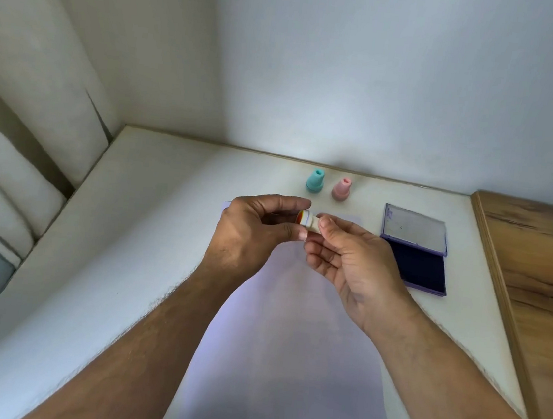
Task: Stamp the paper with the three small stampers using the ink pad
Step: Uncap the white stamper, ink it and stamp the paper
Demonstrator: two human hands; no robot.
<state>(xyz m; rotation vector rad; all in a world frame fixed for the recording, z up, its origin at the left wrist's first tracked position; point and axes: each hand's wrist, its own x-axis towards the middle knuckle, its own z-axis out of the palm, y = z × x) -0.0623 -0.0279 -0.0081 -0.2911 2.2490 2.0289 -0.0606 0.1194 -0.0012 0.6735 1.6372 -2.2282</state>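
My two hands cover the far part of the pale lilac paper sheet (288, 331); its near end leaves frame.

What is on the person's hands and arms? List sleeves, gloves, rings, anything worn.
Nothing worn shows. The left hand and right hand are bare: no gloves, and no rings on the fingers in view. Both forearms are bare to the bottom of the picture, with no sleeves, watch or bands. Nails are short and unpainted. Fine hair shows on the forearms.
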